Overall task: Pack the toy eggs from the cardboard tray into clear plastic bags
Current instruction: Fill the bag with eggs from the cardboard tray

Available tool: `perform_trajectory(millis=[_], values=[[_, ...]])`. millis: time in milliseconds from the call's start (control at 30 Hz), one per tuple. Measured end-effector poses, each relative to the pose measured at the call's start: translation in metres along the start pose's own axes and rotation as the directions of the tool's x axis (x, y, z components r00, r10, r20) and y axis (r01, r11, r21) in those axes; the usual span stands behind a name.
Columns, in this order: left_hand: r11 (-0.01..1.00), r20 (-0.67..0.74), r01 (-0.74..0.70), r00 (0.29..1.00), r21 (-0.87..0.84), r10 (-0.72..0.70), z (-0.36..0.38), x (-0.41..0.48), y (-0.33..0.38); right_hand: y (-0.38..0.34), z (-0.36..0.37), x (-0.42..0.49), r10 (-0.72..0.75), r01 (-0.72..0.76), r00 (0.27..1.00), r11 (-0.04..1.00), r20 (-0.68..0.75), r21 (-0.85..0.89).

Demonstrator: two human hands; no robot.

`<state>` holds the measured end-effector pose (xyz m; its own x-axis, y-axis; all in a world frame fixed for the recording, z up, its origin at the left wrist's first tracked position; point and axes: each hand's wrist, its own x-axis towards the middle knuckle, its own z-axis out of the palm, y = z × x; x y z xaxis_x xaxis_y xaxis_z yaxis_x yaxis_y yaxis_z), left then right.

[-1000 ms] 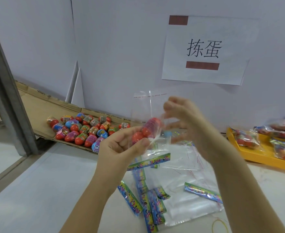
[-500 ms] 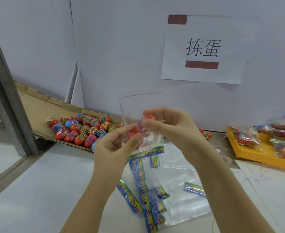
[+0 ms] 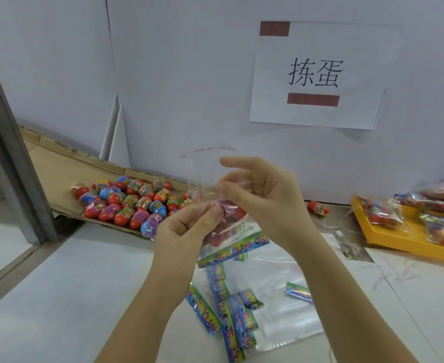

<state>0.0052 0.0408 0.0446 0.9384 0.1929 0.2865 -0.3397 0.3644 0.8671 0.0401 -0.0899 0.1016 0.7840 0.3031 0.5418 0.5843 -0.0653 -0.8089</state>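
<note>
Head view: left hand [image 3: 187, 231] and right hand [image 3: 262, 197] both pinch a clear plastic bag [image 3: 205, 174] holding red toy eggs [image 3: 227, 218] (blurred); left of them, the cardboard tray [image 3: 58, 166] carries more.

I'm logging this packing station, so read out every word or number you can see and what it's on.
"拣蛋": paper sign on the wall.
"6": blue egg at the tray front edge.
Other egg labels and colourful packets: too blurred to read.
</note>
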Motion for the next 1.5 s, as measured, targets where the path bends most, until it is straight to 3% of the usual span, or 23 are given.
perform_trajectory(millis=[67,167,233,300,433,633,767,933,1300,1500], values=[[0.999,-0.010,-0.011,1.000,-0.031,0.011,0.001,0.000,0.001,0.002,-0.008,0.002,0.119,-0.126,0.989,0.989,0.088,0.082],[0.996,-0.079,-0.011,0.997,-0.092,0.004,-0.002,0.003,0.002,0.007,-0.020,0.004,0.293,-0.285,0.918,0.956,0.269,-0.069],[0.995,-0.117,-0.018,0.993,-0.102,0.006,-0.004,0.004,0.001,0.010,-0.023,0.004,0.310,-0.263,0.891,0.948,0.331,-0.178],[0.995,-0.151,-0.026,0.988,-0.096,0.011,-0.003,0.004,0.001,0.013,-0.021,0.003,0.275,-0.234,0.893,0.960,0.356,-0.157],[0.998,-0.149,-0.046,0.988,-0.038,0.040,-0.006,0.005,0.002,0.017,-0.015,0.002,0.234,-0.214,0.918,0.972,0.319,-0.095],[0.998,-0.069,-0.055,0.996,-0.040,0.052,-0.008,0.005,-0.001,0.023,-0.015,0.003,0.209,-0.168,0.934,0.973,0.288,-0.159],[0.992,-0.148,-0.021,0.989,-0.122,0.002,-0.006,0.006,0.000,0.023,-0.015,0.002,0.264,-0.196,0.907,0.954,0.329,-0.227],[0.999,-0.187,-0.018,0.982,-0.047,0.009,-0.009,0.006,-0.002,0.022,-0.006,0.002,0.220,-0.187,0.944,0.971,0.247,-0.147],[0.995,-0.097,0.003,0.995,-0.097,-0.013,-0.006,0.005,0.002,0.027,0.011,0.002,0.104,-0.101,0.994,0.993,-0.037,0.058],[0.999,-0.088,-0.002,0.996,-0.050,-0.002,-0.009,0.006,0.002,0.031,0.017,0.001,0.122,-0.113,0.992,0.977,-0.043,0.179]])
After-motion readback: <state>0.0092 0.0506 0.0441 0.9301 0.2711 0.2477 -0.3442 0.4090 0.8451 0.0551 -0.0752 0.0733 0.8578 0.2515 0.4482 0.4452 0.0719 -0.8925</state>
